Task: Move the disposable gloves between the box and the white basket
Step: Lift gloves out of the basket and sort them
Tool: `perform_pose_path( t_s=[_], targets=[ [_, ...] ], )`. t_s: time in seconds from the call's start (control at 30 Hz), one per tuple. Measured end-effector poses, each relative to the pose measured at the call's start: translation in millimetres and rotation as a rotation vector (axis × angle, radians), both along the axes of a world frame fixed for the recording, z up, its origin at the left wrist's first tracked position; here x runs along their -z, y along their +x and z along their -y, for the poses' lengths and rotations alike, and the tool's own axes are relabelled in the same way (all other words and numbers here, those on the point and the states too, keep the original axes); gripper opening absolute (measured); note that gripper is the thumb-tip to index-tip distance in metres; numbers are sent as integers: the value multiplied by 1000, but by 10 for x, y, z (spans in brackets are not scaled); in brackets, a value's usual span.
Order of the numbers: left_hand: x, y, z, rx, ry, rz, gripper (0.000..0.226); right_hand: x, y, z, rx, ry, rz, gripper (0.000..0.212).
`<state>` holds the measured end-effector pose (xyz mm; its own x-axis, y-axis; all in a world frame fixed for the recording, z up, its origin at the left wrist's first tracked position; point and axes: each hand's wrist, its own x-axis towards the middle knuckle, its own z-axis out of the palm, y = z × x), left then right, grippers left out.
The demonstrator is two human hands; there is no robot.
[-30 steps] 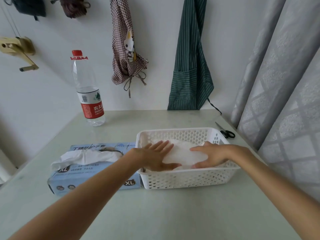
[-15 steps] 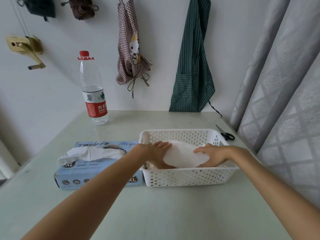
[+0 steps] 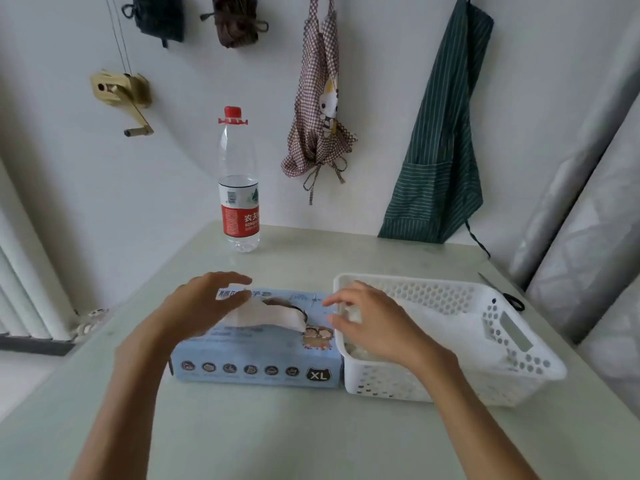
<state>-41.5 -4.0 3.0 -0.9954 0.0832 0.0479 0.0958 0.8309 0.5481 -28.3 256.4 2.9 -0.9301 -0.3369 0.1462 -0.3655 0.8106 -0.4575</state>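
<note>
Nearest the camera lies the bare front of a pale green, smooth tabletop [image 3: 277,441], crossed by two bare forearms. The left hand [image 3: 204,306] hovers over the left end of a light blue cardboard glove box [image 3: 256,362] marked XL, fingers loosely spread and gripping nothing. The right hand [image 3: 374,323] hangs over the seam where the box meets a white perforated plastic basket [image 3: 519,362], fingers relaxed and pointing left, also holding nothing. Box and basket sit touching, side by side.

Between the two hands, a white crumpled disposable glove [image 3: 266,315] sticks up out of the oval slot in the box top. More white translucent gloves [image 3: 446,327] lie piled inside the basket, just right of the right hand and partly under it.

Beyond the basket, to the far right of the right hand, black-handled scissors [image 3: 509,297] lie at the table's edge. Past the left hand, near the table's back edge, stands a clear plastic water bottle [image 3: 239,202] with a red cap and red label, about a third full.

Behind the table is a plain white wall. On it hang a brown checked apron [image 3: 318,109] with a cartoon cat, a dark green striped apron [image 3: 443,143], two dark bundles near the top, and a yellowed hand crank [image 3: 121,95]. Grey patterned curtains [image 3: 588,220] fall along the right side.
</note>
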Motion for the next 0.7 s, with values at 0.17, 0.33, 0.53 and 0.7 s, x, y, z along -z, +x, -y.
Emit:
perform_pose_path(
  t_s=[0.17, 0.33, 0.53, 0.7],
  targets=[
    [86, 0, 349, 10, -110, 134, 56, 101, -74, 592, 13, 15, -301, 42],
    [137, -115, 321, 10, -4, -28, 12, 139, -173, 701, -7, -50, -145, 15],
    [60, -100, 189, 74, 198, -177, 19, 50, -204, 468, -14, -379, 6, 17],
    [39, -136, 147, -35, 247, -234, 42, -10, -178, 474, 24, -640, -2, 25]
  ],
)
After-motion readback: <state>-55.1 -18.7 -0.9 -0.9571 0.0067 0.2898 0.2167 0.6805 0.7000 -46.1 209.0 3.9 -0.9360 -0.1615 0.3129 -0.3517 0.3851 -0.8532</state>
